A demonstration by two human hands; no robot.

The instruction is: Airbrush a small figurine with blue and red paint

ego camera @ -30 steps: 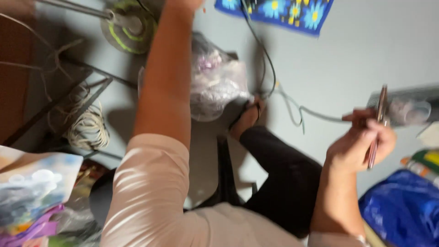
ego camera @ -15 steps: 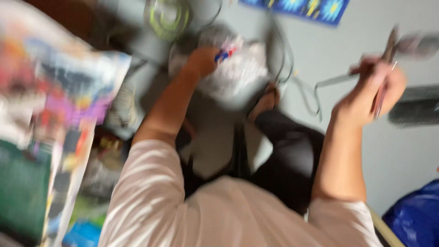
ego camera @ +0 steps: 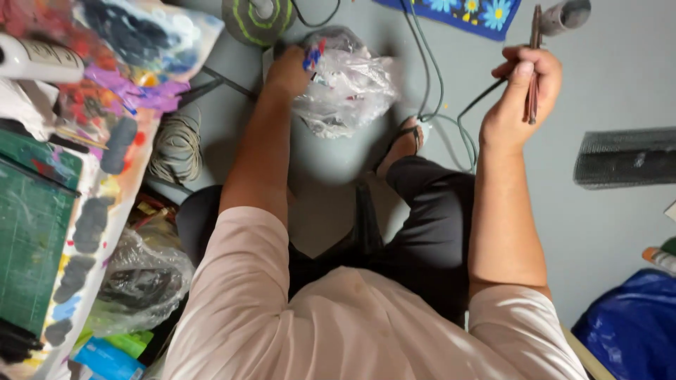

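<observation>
My left hand (ego camera: 287, 70) reaches down to the grey floor and grips the top of a clear plastic bag (ego camera: 345, 88) with small red and blue bits showing at its mouth. My right hand (ego camera: 524, 95) is raised at the upper right, its fingers closed around a thin brown stick-like tool (ego camera: 534, 67) held upright. Between my arms I see my dark trousers and one foot in a sandal (ego camera: 403, 144) on the floor.
A paint-stained board (ego camera: 105, 127) and a green cutting mat (ego camera: 32, 246) lie at left, with a coil of cord (ego camera: 176, 144) beside them. Cables (ego camera: 436, 105) run across the floor. A blue flowered mat (ego camera: 461, 14), dark mesh roll (ego camera: 623, 156) and blue bag (ego camera: 634, 327) sit at right.
My view has swung left and down. My left hand came back from a far reach and took hold of the clear plastic bag. My right hand keeps the tool raised.
</observation>
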